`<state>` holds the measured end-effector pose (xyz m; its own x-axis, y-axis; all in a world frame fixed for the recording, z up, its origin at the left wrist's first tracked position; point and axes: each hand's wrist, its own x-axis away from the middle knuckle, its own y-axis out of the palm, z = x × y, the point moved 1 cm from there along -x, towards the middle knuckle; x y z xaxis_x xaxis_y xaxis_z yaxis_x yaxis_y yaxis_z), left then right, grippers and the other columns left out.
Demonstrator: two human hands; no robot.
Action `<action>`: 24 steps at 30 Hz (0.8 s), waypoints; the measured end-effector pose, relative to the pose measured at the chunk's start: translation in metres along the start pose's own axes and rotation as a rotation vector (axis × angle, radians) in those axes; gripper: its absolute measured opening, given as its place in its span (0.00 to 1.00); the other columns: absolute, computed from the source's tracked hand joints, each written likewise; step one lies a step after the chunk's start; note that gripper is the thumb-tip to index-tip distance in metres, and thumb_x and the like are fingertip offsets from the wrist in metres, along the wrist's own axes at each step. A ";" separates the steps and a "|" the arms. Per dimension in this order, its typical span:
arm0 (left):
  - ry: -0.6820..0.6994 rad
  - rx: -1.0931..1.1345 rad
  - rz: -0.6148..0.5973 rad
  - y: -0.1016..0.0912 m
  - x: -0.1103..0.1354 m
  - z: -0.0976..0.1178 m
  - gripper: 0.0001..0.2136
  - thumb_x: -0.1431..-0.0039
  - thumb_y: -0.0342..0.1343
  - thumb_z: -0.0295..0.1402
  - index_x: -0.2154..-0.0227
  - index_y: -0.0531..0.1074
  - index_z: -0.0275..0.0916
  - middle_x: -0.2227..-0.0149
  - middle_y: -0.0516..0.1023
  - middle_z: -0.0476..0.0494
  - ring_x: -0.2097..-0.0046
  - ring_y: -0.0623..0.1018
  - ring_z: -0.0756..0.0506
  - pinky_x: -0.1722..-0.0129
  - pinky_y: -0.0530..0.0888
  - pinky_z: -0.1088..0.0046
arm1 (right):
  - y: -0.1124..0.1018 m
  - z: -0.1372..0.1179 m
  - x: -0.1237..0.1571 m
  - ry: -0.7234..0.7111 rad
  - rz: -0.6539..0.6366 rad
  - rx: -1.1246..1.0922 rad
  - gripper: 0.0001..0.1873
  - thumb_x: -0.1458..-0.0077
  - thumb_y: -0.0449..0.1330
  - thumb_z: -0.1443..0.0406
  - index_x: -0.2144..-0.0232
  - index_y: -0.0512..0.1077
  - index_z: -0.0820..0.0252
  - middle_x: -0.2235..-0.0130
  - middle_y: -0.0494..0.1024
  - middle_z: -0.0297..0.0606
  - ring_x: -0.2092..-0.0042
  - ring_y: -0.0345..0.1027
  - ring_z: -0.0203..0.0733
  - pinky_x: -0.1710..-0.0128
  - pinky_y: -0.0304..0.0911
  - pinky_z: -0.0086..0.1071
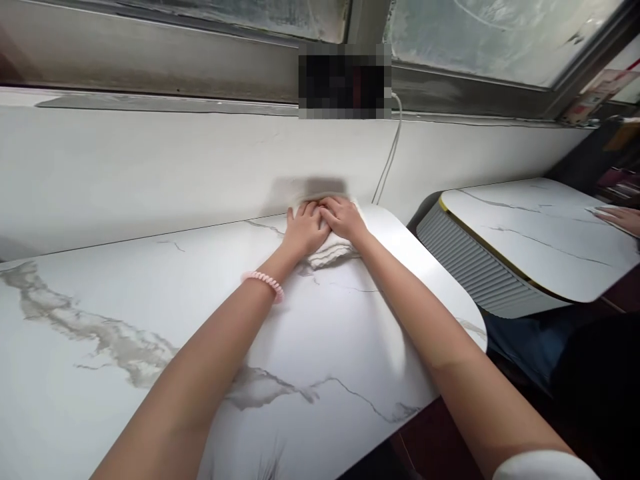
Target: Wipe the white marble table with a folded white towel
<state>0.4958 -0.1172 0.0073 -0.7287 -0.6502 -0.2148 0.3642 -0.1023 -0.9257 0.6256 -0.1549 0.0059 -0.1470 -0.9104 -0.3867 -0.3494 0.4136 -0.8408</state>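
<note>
A folded whitish cloth (330, 255) lies on the white marble-patterned table (310, 327), up against the wall at the table's far edge. My left hand (306, 230) rests flat on the cloth with its fingers spread. Beside it my right hand (343, 218) also lies on the cloth, fingers stretched forward and touching the left hand's fingers. Both palms press down, so much of the cloth is hidden beneath them. A pink coiled band (265, 281) circles my left wrist.
A blurred-out dark object (345, 83) sits on the window ledge, and a white cable (389, 160) hangs from it. At right stands another marble-patterned table (535, 233) with ribbed sides. Another person's hand (620, 219) rests there on something white. Dark clothing shows at lower right.
</note>
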 end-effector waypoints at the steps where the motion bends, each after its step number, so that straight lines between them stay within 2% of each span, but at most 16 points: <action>1: 0.004 -0.004 0.003 0.000 0.001 0.000 0.25 0.32 0.36 0.40 0.35 0.57 0.40 0.33 0.60 0.39 0.31 0.56 0.38 0.33 0.50 0.44 | -0.001 -0.002 0.002 0.000 0.000 0.005 0.17 0.38 0.49 0.61 0.53 0.73 0.58 0.49 0.76 0.43 0.46 0.66 0.52 0.43 0.57 0.45; 6: -0.036 -0.027 -0.003 -0.001 0.020 0.009 0.26 0.32 0.34 0.40 0.35 0.57 0.39 0.32 0.58 0.39 0.30 0.54 0.38 0.33 0.48 0.43 | -0.007 -0.015 0.019 0.017 -0.057 0.014 0.18 0.36 0.48 0.62 0.50 0.71 0.59 0.46 0.74 0.44 0.44 0.64 0.50 0.42 0.55 0.44; 12: -0.103 -0.068 -0.019 -0.010 0.066 0.034 0.27 0.31 0.33 0.39 0.34 0.56 0.35 0.31 0.55 0.36 0.29 0.52 0.38 0.33 0.47 0.44 | -0.019 -0.036 0.056 -0.041 -0.103 0.003 0.20 0.36 0.46 0.62 0.48 0.70 0.59 0.45 0.74 0.44 0.43 0.63 0.50 0.41 0.55 0.43; 24: -0.058 -0.064 -0.138 -0.023 0.183 0.087 0.29 0.32 0.35 0.39 0.32 0.50 0.30 0.30 0.51 0.33 0.29 0.48 0.34 0.34 0.46 0.39 | -0.050 -0.095 0.179 -0.094 -0.080 -0.011 0.23 0.35 0.43 0.61 0.45 0.68 0.60 0.45 0.72 0.47 0.42 0.62 0.52 0.40 0.54 0.48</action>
<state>0.4043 -0.2993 0.0161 -0.7338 -0.6759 -0.0681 0.2245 -0.1468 -0.9633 0.5292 -0.3399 0.0150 -0.0306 -0.9353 -0.3525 -0.3668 0.3386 -0.8665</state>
